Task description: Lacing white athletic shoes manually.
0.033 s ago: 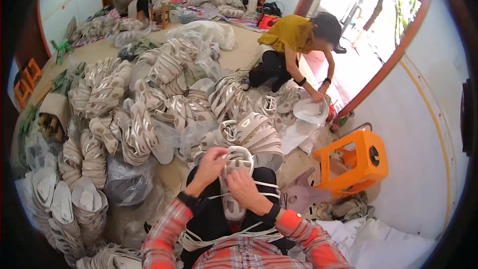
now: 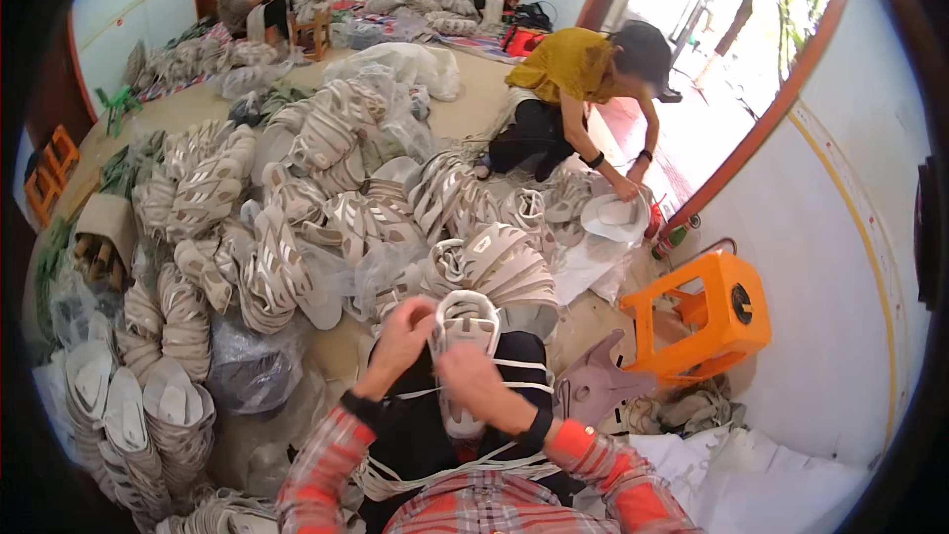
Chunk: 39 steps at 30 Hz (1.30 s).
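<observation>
A beige and white shoe upper [image 2: 467, 313] rests upright between my knees, its opening at the far end. My left hand [image 2: 403, 336] is at the left edge of that opening, fingers pressed together; what they pinch is too small to make out. Over the front of the upper lies my right hand [image 2: 479, 383], smeared by motion, its fingers blurred. White laces [image 2: 465, 477] lie in a bundle across my lap, and loose strands cross my right thigh.
Nested stacks of shoe uppers [image 2: 282, 262] cover the floor ahead and left. An orange stool [image 2: 707, 311] lies tipped at right. Near the doorway, a co-worker in a mustard top [image 2: 563, 64] bends over a pale upper [image 2: 615, 218]. Two other people sit at the back.
My left hand has shifted slightly left, away from the middle of the shoe upper. My right hand has moved a little left and down and is now blurred.
</observation>
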Tool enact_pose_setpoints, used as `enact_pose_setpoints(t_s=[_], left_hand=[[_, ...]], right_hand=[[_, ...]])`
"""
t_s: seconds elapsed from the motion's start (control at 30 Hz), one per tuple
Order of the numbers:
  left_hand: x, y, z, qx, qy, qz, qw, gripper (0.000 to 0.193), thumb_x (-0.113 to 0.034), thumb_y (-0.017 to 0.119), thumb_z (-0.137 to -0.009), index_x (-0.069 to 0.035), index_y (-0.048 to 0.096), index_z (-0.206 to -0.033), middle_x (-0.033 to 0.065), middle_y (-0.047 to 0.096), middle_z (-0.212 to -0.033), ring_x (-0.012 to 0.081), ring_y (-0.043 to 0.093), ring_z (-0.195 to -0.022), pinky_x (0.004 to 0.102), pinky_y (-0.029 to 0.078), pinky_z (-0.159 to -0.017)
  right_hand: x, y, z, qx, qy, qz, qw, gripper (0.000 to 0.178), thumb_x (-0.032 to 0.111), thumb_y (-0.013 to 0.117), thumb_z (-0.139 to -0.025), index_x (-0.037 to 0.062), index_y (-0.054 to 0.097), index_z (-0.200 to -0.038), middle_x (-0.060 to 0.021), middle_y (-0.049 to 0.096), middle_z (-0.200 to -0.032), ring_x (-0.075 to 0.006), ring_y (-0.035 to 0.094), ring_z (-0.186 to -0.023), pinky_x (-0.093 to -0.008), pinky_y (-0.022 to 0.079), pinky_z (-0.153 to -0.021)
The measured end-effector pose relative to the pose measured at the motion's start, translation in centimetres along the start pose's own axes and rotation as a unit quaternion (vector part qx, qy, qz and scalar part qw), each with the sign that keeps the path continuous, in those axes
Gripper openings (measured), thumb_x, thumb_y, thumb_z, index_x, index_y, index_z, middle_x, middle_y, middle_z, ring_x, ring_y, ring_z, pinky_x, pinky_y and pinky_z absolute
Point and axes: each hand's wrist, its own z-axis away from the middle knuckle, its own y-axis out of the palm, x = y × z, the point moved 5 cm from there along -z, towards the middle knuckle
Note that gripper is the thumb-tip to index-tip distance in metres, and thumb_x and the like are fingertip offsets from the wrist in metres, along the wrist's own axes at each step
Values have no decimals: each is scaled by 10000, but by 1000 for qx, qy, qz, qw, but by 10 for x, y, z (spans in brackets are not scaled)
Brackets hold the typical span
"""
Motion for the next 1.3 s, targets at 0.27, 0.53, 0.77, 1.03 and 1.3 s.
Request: enact_pose_setpoints(t_s=[0.27, 0.53, 0.77, 1.03, 1.3], left_hand=[[2, 42, 53, 180, -327, 40, 927, 286, -197, 590, -865, 30, 435, -942, 116, 603, -702, 166, 601, -569, 263, 492, -452], [-27, 44, 64, 41, -18, -229, 972, 203, -62, 566, -785, -64, 523, -983, 127, 575, -735, 278, 597, -628, 384, 485, -565], [-37, 79, 75, 96, 127, -435, 886, 282, -137, 598, -780, -137, 542, -1056, 94, 553, -856, 312, 607, -624, 406, 491, -518], [-8, 52, 75, -11, 2, -48, 999, 165, -181, 541, -882, -69, 653, -928, 53, 610, -776, 134, 526, -547, 243, 414, -528], [-29, 30, 83, 108, -135, 74, 982, 279, -242, 456, -948, -34, 598, -828, -53, 424, -652, 41, 355, -564, 189, 274, -523]], right_hand=[[186, -33, 17, 21, -338, -387, 858, 117, 141, 513, -801, 25, 522, -781, -99, 480, -696, -265, 513, -679, -357, 454, -639], [-50, -57, 70, -201, 153, -37, 967, 293, 13, 602, -684, 47, 531, -966, -75, 586, -833, -274, 532, -874, -402, 415, -796], [-77, -25, 61, -122, 236, -105, 958, 379, 34, 633, -691, 16, 481, -1038, -134, 555, -913, -276, 533, -908, -371, 444, -787], [-45, -51, 35, -130, 229, -550, 792, 288, 51, 565, -848, 0, 439, -1102, -83, 577, -888, -119, 589, -680, -241, 492, -587], [-51, -13, 51, -16, 125, -336, 933, 186, 80, 524, -854, 13, 577, -1019, -161, 625, -886, -268, 623, -843, -336, 481, -726]])
